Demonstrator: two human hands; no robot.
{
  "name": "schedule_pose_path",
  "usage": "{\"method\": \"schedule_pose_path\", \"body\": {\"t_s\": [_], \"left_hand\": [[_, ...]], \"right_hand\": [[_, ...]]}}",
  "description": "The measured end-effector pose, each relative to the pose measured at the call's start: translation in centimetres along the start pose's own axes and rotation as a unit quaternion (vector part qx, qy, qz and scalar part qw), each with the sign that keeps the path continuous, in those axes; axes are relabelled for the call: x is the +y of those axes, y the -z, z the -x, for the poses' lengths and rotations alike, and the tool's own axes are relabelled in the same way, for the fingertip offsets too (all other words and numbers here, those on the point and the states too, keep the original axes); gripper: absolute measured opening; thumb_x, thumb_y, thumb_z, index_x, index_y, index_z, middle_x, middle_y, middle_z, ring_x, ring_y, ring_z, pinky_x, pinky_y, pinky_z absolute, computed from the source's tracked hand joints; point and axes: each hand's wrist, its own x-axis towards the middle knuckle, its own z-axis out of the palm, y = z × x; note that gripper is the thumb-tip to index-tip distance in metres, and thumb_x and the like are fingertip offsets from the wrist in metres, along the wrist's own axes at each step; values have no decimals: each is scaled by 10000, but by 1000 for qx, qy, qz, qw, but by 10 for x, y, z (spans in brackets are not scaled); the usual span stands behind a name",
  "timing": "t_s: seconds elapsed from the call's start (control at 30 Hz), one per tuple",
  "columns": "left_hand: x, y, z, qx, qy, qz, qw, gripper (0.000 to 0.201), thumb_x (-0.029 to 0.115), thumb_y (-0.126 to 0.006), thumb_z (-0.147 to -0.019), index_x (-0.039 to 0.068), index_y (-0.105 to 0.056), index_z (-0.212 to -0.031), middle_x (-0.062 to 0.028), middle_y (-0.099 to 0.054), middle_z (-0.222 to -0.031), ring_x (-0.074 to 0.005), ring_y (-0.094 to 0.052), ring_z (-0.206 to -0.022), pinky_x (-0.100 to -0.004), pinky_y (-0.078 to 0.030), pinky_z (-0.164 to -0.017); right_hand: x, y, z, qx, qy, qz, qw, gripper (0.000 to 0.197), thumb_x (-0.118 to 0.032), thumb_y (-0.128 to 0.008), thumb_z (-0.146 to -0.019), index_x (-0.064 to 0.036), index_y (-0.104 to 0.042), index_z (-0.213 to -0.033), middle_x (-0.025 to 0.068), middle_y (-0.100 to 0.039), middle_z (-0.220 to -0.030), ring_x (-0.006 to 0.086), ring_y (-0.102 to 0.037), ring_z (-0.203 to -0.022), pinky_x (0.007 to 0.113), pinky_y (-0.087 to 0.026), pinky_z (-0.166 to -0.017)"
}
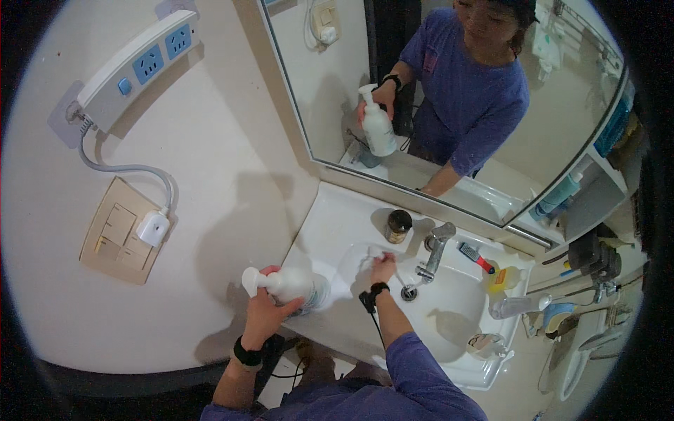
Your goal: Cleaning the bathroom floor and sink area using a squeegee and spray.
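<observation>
My left hand is closed round a white pump bottle. Its pump head points toward the wall on the left, and its base is over the left end of the white sink. My right hand is low over the left side of the basin, its fingers curled in. Whatever those fingers may hold is too small and blurred to make out. Right of this hand are the metal faucet and the drain. A dark-capped jar stands on the ledge behind it.
On the right rim are a red-handled brush, a yellow bottle, a clear bottle and a soap dish. A mirror cabinet overhangs the back. A power strip and cord are on the left wall.
</observation>
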Motion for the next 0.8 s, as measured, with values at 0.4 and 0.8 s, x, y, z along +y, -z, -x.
{"method": "schedule_pose_path", "body": {"t_s": [0.4,0.8], "left_hand": [[-6,17,28,-2,6,-31,999,711,161,-781,-629,80,-370,-1204,-112,-479,-1136,-238,-486,-1053,-361,-420,-871],[-10,7,31,-3,-7,-5,1000,684,138,-773,-625,64,-389,-1186,-119,-486,-1120,-232,-489,-1039,-361,-407,-883]], "right_hand": [[-28,-23,66,-203,129,152,959,152,-12,-577,-657,-28,-563,-807,138,-568,-696,277,-577,-678,339,-465,-637],[-32,-28,21,-136,130,104,977,163,28,-563,-684,-40,-489,-813,94,-556,-708,182,-520,-645,285,-438,-625]]}}
